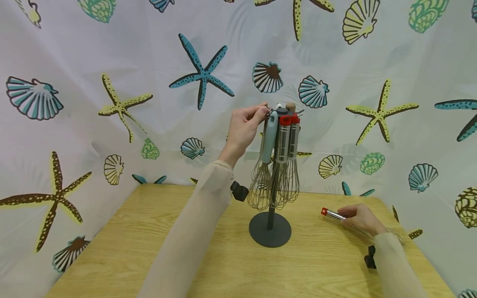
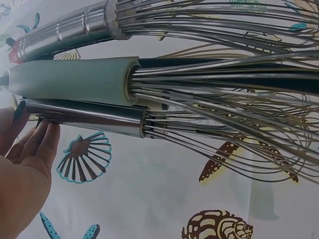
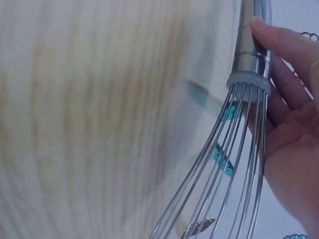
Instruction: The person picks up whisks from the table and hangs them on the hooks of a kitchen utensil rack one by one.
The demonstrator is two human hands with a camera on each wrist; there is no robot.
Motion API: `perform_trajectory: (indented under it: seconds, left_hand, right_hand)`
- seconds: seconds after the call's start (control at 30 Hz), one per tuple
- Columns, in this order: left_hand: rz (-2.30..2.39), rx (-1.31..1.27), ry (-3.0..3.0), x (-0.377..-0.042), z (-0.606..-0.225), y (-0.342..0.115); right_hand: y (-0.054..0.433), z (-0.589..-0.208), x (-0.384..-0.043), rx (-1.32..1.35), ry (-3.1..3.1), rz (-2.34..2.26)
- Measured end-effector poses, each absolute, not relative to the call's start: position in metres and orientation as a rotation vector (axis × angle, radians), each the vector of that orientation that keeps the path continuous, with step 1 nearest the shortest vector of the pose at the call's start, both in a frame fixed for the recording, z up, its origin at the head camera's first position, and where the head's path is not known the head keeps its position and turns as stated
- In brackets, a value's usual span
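My left hand (image 1: 244,128) is raised at the top of a dark whisk stand (image 1: 273,231), its thumb and fingers pinching the end of a shiny metal-handled whisk (image 2: 89,115). Beside that whisk hangs another with a pale blue-green handle (image 1: 270,138). Farther right on the stand are whisks with metal handles and red ends (image 1: 284,140). Low over the right side of the table, my right hand (image 1: 363,219) grips a separate whisk (image 1: 334,214) by its metal handle, red end pointing left. In the right wrist view, its wires (image 3: 224,149) spread downward below a translucent collar.
The stand's round base rests on a wooden table (image 1: 149,248). A white curtain (image 1: 149,49) printed with shells and starfish hangs behind and at both sides. Black wrist cameras sit at the left wrist (image 1: 239,191) and right wrist (image 1: 370,257).
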State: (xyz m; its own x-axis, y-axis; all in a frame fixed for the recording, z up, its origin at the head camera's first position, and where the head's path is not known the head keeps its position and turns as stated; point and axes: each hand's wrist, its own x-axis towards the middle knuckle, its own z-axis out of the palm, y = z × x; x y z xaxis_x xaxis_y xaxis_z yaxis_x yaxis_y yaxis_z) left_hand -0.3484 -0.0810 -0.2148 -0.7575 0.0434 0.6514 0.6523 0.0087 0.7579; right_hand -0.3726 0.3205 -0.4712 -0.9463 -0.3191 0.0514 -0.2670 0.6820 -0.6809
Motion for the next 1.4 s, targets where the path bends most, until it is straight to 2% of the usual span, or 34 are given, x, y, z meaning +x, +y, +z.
perform_trajectory:
  seconds: [0.63,1.03,1.4]
  left_hand:
    - [-1.773,-0.721,-1.837,-0.348,-0.214,-0.078]
    - [-1.774,-0.695,-1.868,-0.332,-0.206,-0.079]
    - [-1.780,-0.680,-1.851,-0.349,-0.215,-0.080]
  right_hand:
    - [0.310,-0.449,-0.375,-0.635,2.776,-1.357]
    - [0.300,-0.434,-0.373,-0.552,2.763,-1.448]
    - [0.283,-0.415,-0.377,-0.628,2.749,-1.556]
